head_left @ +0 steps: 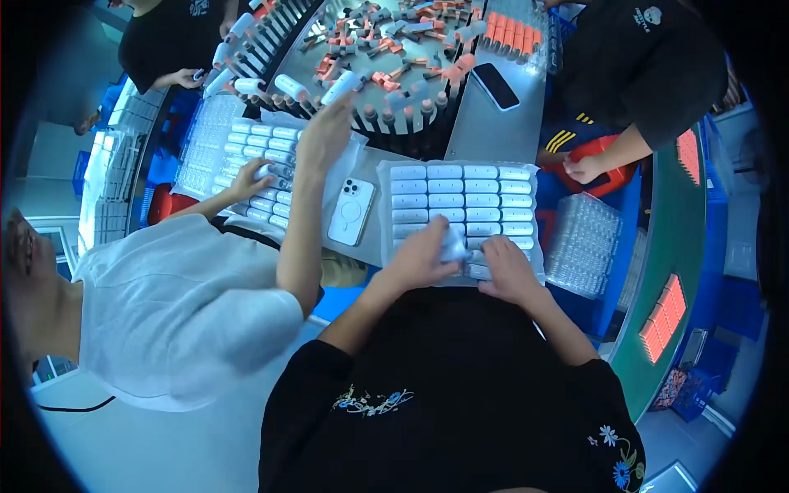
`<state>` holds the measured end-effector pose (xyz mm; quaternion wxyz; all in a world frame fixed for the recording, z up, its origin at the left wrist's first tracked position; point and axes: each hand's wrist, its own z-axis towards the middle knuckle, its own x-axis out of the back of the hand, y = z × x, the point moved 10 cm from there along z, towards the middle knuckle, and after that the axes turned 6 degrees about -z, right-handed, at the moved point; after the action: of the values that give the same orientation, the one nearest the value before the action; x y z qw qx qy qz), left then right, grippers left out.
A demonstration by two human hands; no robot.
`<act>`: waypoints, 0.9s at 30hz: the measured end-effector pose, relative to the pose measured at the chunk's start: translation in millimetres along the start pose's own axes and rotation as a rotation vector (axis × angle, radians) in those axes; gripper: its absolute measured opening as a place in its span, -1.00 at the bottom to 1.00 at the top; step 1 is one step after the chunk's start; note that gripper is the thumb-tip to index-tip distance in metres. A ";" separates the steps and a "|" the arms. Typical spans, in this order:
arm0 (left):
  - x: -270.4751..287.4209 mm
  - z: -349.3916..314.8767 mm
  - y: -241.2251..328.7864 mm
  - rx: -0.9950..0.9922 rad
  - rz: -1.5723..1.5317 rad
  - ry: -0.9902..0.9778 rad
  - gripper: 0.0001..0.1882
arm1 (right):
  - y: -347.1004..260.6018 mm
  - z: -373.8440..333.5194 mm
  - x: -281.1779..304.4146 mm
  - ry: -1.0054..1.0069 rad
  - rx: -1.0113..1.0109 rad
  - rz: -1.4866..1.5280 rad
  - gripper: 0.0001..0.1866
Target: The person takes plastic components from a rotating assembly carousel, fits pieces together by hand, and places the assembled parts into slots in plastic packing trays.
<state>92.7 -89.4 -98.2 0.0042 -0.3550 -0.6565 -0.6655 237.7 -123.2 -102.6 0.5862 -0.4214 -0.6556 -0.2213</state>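
A clear plastic tray [538,246] in front of me holds rows of short white rounded cylinders [481,201]. My left hand [423,256] is closed round a white cylinder [454,245], blurred by motion, above the near rows. Beside it, my right hand [511,269] bends its fingers over the tray's near right part. Its thumb and fingers close about a white cylinder [477,269] in the front row, though the fingers partly hide the grip.
A round rack [411,123] of upright black holders surrounds a heap of orange and dark parts [386,49]. A white phone [352,212] and a dark-screened phone [496,86] lie nearby. At left a co-worker's arm [304,205] reaches across; stacked clear trays [585,242] stand at right.
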 end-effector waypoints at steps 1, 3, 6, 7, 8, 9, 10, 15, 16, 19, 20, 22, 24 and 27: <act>25.4 6.9 7.8 -0.020 -0.035 0.108 -0.24 | 11.5 0.2 9.8 0.051 -0.085 0.178 -0.29; 74.5 24.8 30.8 -0.037 -0.115 0.305 -0.23 | 36.7 4.0 25.5 0.046 -0.323 0.455 -0.21; 148.4 53.0 75.6 -0.294 0.107 0.658 -0.24 | 58.8 41.0 92.5 0.312 -0.329 0.486 -0.12; 162.4 65.3 77.4 -0.207 0.113 0.680 -0.23 | 72.6 52.8 111.6 0.416 -0.330 0.427 -0.12; 176.0 74.0 80.4 -0.124 0.120 0.703 -0.22 | 84.4 63.2 134.9 0.520 -0.336 0.444 -0.17; 183.3 79.3 71.6 0.003 0.089 0.693 -0.24 | 92.6 73.1 159.0 0.623 -0.336 0.465 -0.22; 181.3 88.6 53.1 0.143 -0.012 0.583 -0.25 | 102.4 83.0 183.5 0.720 -0.367 0.414 -0.34; 109.2 99.8 -17.7 0.333 -0.739 0.333 -0.49 | 138.1 157.9 173.7 0.422 -0.745 0.806 -0.40; 104.3 99.8 -23.3 0.307 -0.846 0.354 -0.52 | 131.0 175.2 172.4 0.374 -0.747 0.744 -0.39; 140.4 99.2 -36.0 0.255 -0.892 0.628 -0.60 | 115.9 228.0 170.9 0.359 -0.736 0.235 -0.35; 142.3 103.1 -37.7 0.282 -1.022 0.564 -0.63 | 96.2 238.7 175.7 0.394 -0.725 0.022 -0.35; 152.0 101.7 -23.4 0.261 -0.987 0.490 -0.65 | 67.8 254.6 161.1 0.343 -0.673 -0.030 -0.38; 174.0 85.6 -7.5 0.129 -0.954 0.602 -0.66 | 39.2 255.4 165.3 0.351 -0.554 -0.046 -0.38; 196.5 97.4 25.1 0.063 -0.751 0.610 -0.61 | 32.6 231.8 143.3 0.408 -0.386 0.033 -0.38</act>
<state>3.1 83.1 6.5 -0.0333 0.1181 -0.7281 -0.6744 135.3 118.5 -22.1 0.6184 -0.4829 -0.4627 -0.4128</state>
